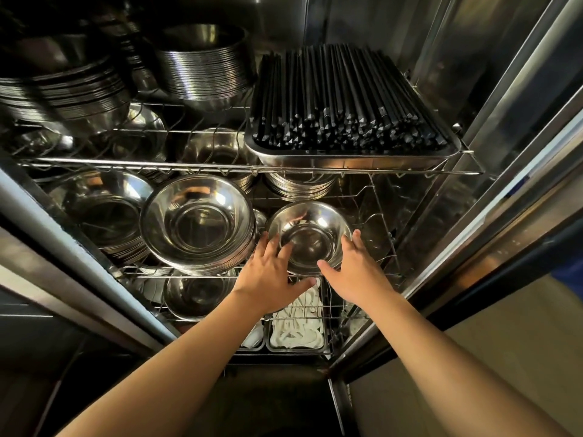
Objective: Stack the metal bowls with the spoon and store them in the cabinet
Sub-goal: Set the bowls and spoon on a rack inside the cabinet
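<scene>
Steel bowl, small and shiny, held between both hands on the middle wire shelf of the cabinet. Left hand spread against the bowl's left and near rim, fingers over the edge, thumb stretched under the front. Right hand cupped on the right side, fingers along the rim, thumb pressed to the near wall. Both hands open and loose, flat to the metal rather than clenched around it. Bowl upright, tilted slightly toward the camera, apparently resting on the shelf wires, though the underside is hidden. No spoon visible inside it.

Just left, touching or nearly so: a taller stack of larger bowls, with another stack in shadow beyond that. Behind, a low pile of steel plates under the upper shelf. On that upper shelf, at right, a steel tray packed with black chopsticks; at left, piles of ridged metal dishes. Below the hands, a lower rack with one more bowl and a tray of white items, too blurred to name.
</scene>
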`<action>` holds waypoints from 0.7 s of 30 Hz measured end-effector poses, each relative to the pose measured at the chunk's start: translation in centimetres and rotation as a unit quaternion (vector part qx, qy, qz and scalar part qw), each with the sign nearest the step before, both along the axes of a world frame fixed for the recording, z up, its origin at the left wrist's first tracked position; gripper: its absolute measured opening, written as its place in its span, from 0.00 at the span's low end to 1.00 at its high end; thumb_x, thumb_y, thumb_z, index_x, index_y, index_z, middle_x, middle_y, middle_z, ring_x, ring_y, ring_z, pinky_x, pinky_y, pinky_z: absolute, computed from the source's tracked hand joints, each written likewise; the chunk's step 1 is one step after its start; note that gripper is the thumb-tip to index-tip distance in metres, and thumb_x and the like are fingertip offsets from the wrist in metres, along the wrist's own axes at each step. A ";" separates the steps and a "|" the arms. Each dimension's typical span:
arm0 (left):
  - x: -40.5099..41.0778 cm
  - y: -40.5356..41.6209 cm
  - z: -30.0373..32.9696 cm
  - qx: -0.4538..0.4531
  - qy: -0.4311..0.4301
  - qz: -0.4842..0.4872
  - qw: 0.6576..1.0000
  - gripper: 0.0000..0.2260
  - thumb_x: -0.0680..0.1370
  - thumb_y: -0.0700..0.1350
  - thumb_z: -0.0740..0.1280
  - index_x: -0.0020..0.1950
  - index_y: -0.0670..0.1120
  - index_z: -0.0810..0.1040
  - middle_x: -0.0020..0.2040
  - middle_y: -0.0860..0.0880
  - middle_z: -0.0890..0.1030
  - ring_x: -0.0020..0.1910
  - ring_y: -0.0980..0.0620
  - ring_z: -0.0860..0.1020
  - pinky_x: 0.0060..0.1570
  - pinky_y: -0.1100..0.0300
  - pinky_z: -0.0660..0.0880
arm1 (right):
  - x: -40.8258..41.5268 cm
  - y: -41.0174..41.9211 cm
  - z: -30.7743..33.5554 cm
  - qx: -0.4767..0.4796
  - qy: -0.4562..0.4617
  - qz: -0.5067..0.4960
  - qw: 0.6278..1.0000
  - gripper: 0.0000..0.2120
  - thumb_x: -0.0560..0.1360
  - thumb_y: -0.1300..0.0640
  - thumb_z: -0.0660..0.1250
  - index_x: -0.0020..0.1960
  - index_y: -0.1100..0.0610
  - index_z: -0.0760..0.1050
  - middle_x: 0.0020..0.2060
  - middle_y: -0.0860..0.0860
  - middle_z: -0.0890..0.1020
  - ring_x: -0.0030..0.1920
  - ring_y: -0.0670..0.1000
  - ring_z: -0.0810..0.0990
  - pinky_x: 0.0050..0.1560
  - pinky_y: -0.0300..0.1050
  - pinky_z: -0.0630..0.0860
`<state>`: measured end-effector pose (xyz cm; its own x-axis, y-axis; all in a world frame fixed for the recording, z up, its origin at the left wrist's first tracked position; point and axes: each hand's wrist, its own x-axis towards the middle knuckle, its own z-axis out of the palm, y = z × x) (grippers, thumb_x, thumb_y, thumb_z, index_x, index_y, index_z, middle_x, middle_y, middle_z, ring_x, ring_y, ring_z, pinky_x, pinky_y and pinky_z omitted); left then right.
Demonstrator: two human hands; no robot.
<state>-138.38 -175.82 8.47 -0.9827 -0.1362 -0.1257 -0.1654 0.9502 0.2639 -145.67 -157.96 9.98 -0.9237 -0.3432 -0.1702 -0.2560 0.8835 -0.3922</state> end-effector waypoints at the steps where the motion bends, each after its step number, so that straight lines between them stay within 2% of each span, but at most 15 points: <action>1: 0.1 -0.1 0.0 -0.003 0.000 0.007 1.000 0.47 0.72 0.77 0.54 0.82 0.50 0.50 0.83 0.42 0.51 0.82 0.42 0.43 0.77 0.44 0.52 | 0.1 -0.3 0.0 -0.001 0.000 0.004 1.000 0.44 0.78 0.36 0.62 0.83 0.57 0.48 0.83 0.57 0.44 0.81 0.59 0.55 0.73 0.59 0.65; 7: 0.6 -0.6 0.1 0.001 0.004 0.022 1.000 0.45 0.75 0.73 0.56 0.83 0.49 0.49 0.83 0.41 0.53 0.82 0.42 0.50 0.77 0.46 0.56 | 0.3 -1.4 0.1 0.001 -0.009 0.013 1.000 0.44 0.79 0.37 0.63 0.83 0.58 0.48 0.82 0.59 0.44 0.81 0.62 0.52 0.74 0.61 0.64; 21: 0.9 -0.8 0.0 0.017 0.015 0.019 1.000 0.43 0.75 0.72 0.57 0.82 0.49 0.51 0.82 0.42 0.55 0.81 0.41 0.51 0.76 0.45 0.58 | 0.0 -1.1 -0.2 0.002 -0.001 0.028 1.000 0.43 0.78 0.36 0.62 0.82 0.58 0.51 0.82 0.58 0.42 0.81 0.60 0.51 0.74 0.60 0.64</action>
